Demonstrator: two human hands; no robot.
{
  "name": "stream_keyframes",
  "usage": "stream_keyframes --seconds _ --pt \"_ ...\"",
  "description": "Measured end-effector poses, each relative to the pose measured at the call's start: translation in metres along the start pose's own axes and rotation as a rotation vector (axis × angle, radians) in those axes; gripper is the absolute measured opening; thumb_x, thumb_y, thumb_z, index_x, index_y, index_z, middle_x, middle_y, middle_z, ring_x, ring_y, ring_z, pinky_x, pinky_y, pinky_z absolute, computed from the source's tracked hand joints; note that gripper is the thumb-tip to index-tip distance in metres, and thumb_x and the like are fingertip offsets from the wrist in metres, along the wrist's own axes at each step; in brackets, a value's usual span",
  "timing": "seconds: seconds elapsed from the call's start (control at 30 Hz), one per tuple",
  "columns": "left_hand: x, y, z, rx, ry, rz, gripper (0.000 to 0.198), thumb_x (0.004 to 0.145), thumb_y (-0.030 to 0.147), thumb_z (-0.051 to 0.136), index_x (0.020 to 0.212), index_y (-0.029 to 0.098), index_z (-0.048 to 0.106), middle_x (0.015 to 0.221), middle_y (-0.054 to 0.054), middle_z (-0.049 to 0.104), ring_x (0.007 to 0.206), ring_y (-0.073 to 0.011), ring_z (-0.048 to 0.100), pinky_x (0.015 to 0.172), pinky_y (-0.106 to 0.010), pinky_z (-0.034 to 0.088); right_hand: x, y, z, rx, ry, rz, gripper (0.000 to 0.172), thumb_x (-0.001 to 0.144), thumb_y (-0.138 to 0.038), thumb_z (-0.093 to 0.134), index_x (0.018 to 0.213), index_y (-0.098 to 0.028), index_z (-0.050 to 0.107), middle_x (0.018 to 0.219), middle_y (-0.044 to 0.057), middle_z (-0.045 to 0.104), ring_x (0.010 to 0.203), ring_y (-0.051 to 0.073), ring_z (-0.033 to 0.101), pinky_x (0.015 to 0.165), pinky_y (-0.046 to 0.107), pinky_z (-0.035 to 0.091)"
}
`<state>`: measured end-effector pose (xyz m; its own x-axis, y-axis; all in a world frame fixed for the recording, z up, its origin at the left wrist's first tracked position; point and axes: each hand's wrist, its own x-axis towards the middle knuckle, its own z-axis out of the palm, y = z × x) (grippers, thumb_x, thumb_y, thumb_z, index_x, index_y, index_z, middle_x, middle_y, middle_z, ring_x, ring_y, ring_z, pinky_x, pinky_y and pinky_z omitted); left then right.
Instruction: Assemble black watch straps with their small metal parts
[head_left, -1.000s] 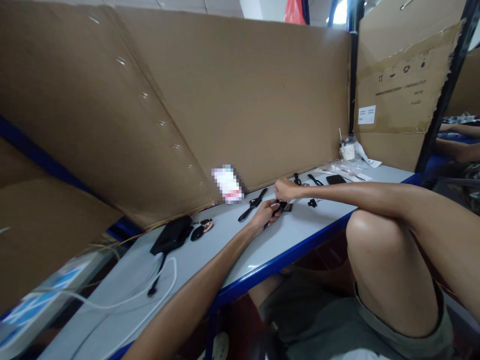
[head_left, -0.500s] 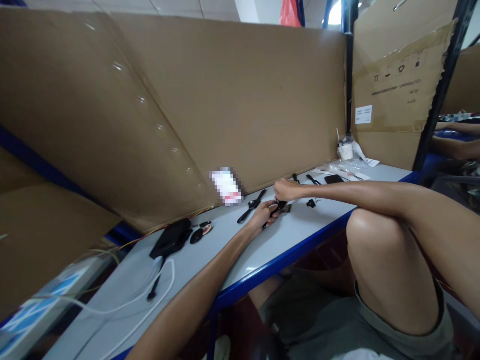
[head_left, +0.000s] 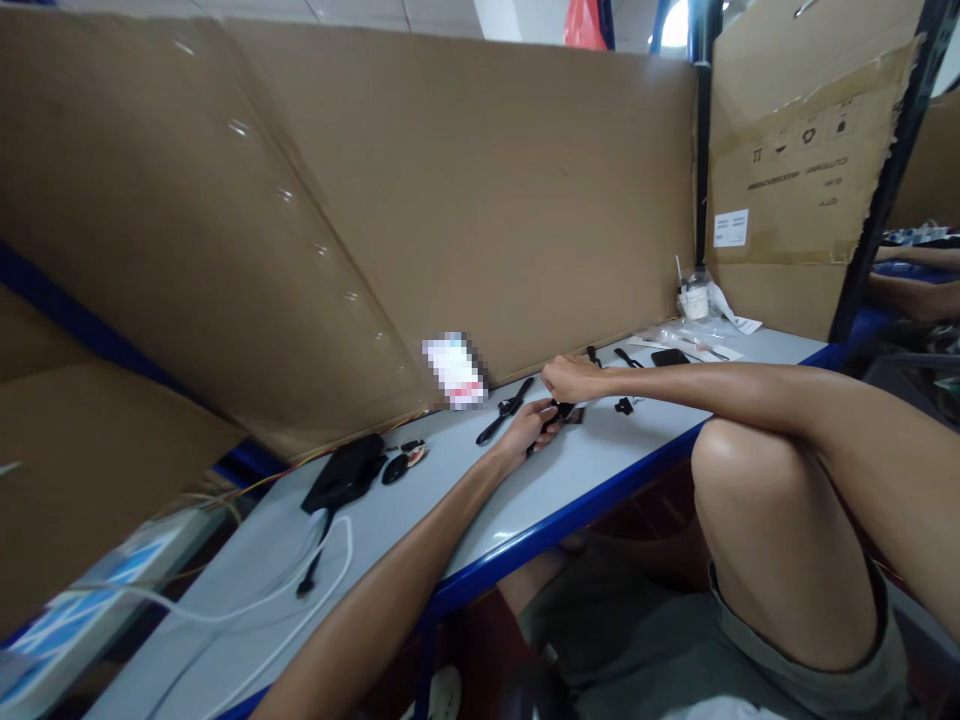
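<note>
Near the middle of the frame, our left hand (head_left: pixel 531 432) has its fingers curled round a black piece (head_left: pixel 559 412), over the table (head_left: pixel 495 520). Our right hand (head_left: pixel 571 378) is just above it in the frame, fingers bent down toward the piece; the fingertips are hidden, so we cannot tell whether they grip it. Just right of the piece we see a dark square (head_left: pixel 577 416), and farther right a small black part (head_left: pixel 624 405). Left of our hands lies a strap (head_left: pixel 508 406), near a blurred screen (head_left: pixel 454 370) by the cardboard (head_left: pixel 487 200). Toward the lower left are a black pouch (head_left: pixel 343 473) and a white cable (head_left: pixel 349 550); at right, a cup (head_left: pixel 696 302).
</note>
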<state>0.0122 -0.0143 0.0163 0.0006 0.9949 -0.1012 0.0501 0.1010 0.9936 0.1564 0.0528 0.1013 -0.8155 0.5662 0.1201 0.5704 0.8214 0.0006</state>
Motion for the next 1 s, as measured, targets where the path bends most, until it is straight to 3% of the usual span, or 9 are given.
stream_keyframes --seconds 0.23,0.5,0.77,1.0 --pt "0.001 -0.001 -0.006 -0.052 -0.054 -0.035 0.016 0.089 0.02 0.065 0.097 0.019 0.051 0.059 0.008 0.044 0.037 -0.0039 0.028 0.037 -0.015 0.011 0.001 -0.002 -0.001 -0.056 -0.033 -0.015 0.033 0.09 -0.02 0.064 0.117 -0.006 0.079 0.112 0.026 0.077 0.102 0.03 0.075 0.074 0.03 0.05" --pt "0.004 -0.001 -0.007 -0.029 -0.042 -0.052 0.013 0.089 0.019 0.061 0.096 0.02 0.05 0.058 0.008 0.044 0.037 -0.0042 0.027 0.037 -0.015 0.011 -0.004 -0.004 -0.01 0.078 -0.072 -0.034 0.027 0.091 -0.021 0.062 0.105 -0.01 0.082 0.099 0.018 0.079 0.084 0.021 0.071 0.065 0.026 0.043" --pt "0.004 -0.002 -0.007 -0.037 -0.049 -0.046 0.015 0.088 0.021 0.064 0.092 0.019 0.05 0.059 0.007 0.045 0.037 -0.0039 0.029 0.037 -0.016 0.011 -0.005 -0.001 -0.008 -0.036 -0.051 -0.027 0.033 0.087 -0.014 0.064 0.116 -0.007 0.08 0.111 0.023 0.077 0.098 0.026 0.073 0.075 0.028 0.047" --pt "0.004 -0.001 -0.006 -0.029 -0.054 -0.049 0.012 0.089 0.02 0.061 0.091 0.019 0.05 0.059 0.008 0.044 0.037 -0.0038 0.028 0.036 -0.016 0.012 -0.009 -0.003 -0.014 -0.023 -0.096 -0.026 0.032 0.088 -0.016 0.063 0.112 -0.006 0.081 0.107 0.023 0.077 0.091 0.026 0.073 0.07 0.029 0.046"
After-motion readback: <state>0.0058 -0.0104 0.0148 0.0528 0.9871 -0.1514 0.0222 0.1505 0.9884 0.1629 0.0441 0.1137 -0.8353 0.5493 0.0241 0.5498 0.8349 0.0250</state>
